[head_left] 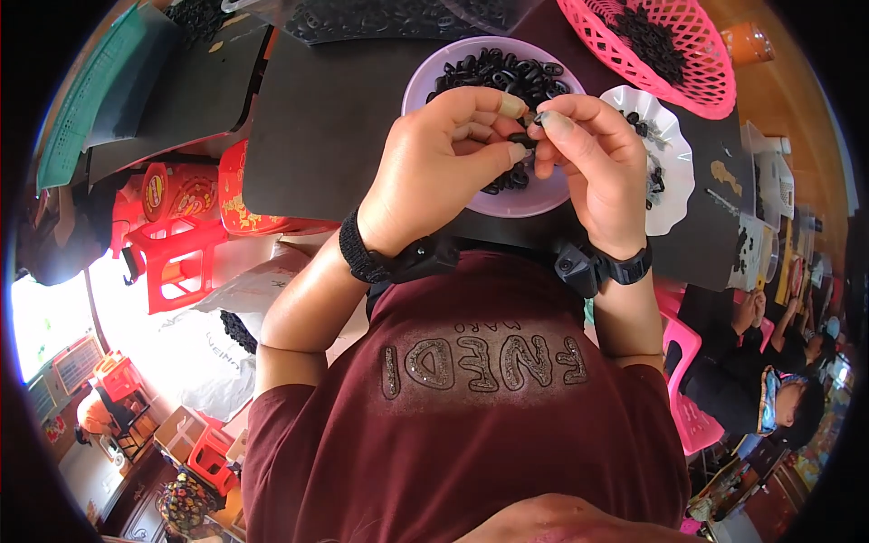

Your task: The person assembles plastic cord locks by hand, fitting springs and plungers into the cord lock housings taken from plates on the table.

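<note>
The two hands meet over a bowl near the table's [317,127] near edge. The left hand [430,158], a tan wrap around one fingertip, pinches a glossy black piece [522,139], small and rounded, between thumb and fingers. The right hand [597,154] has thumb and forefinger closed on a tiny dark bit [539,119] just beside it; whether the two are joined is too small to tell.

Beneath them, the smooth, round lavender bowl [548,195] carries a heap of shiny oval pieces [493,71], some with openings through them, leaving its near right wall bare. Between the bowl and the table's right edge lies a white plate [674,185] with a scalloped, fluted rim, strewn with small black fragments [657,176]. Farther back on that side, a pink latticework basket [715,90] of moulded plastic cradles duller black parts [652,45]. By the far edge, clear, creased plastic [380,20] covers more dark, rounded shapes.
</note>
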The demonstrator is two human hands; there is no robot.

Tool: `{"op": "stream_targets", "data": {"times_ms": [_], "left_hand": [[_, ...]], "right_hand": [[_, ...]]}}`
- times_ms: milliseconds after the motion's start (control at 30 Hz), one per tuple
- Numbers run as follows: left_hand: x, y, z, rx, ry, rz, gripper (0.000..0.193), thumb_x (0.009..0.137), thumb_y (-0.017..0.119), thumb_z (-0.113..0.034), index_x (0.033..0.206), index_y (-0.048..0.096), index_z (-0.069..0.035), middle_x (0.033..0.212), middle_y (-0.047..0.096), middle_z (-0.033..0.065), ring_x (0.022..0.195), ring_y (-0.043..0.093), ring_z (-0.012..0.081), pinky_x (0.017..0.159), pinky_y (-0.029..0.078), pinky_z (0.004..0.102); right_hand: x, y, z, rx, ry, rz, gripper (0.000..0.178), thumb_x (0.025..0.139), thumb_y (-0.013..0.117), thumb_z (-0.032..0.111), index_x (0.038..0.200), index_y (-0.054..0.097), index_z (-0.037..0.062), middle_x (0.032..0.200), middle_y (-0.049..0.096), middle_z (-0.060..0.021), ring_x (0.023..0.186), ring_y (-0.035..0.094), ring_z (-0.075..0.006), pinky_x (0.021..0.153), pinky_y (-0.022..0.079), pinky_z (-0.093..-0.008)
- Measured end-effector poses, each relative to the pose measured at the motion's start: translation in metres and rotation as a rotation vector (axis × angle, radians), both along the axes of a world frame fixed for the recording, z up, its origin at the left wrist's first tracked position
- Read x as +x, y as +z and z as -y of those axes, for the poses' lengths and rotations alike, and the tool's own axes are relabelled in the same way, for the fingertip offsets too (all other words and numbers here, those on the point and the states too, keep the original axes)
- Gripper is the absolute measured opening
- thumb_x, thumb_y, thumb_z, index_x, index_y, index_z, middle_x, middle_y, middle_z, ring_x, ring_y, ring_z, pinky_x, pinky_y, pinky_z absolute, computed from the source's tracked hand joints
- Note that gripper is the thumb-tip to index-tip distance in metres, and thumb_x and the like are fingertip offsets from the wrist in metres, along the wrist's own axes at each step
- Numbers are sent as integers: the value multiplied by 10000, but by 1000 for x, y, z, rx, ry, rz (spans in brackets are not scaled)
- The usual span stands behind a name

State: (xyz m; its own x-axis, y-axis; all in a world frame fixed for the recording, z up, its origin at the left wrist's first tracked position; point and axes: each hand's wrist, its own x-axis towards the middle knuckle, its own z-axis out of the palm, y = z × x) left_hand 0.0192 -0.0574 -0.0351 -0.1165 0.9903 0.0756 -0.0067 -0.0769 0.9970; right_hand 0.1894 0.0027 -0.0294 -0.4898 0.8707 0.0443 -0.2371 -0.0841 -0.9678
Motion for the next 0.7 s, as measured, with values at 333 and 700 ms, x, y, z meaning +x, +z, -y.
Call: {"op": "stream_targets", "data": {"times_ms": [333, 700], "left_hand": [[-4, 2, 1, -171, -64, 256, 162, 911, 646, -52, 1055, 677, 15, 971, 692, 76, 798, 651, 112, 733, 545, 235], [-4, -6, 0, -147, -104, 455, 211, 915, 598, 11, 1123, 620, 39, 1009, 681, 112, 861, 689, 175, 784, 572, 266]], "right_hand": [[-10, -5, 4, -44, 52, -334, 169, 923, 596, 49, 1068, 628, -31, 902, 668, -103, 677, 593, -131, 634, 482, -243], [-5, -5, -2, -129, 77, -450, 170, 949, 560, 86, 1058, 618, -31, 919, 655, -123, 679, 596, -154, 639, 504, -277]]}}
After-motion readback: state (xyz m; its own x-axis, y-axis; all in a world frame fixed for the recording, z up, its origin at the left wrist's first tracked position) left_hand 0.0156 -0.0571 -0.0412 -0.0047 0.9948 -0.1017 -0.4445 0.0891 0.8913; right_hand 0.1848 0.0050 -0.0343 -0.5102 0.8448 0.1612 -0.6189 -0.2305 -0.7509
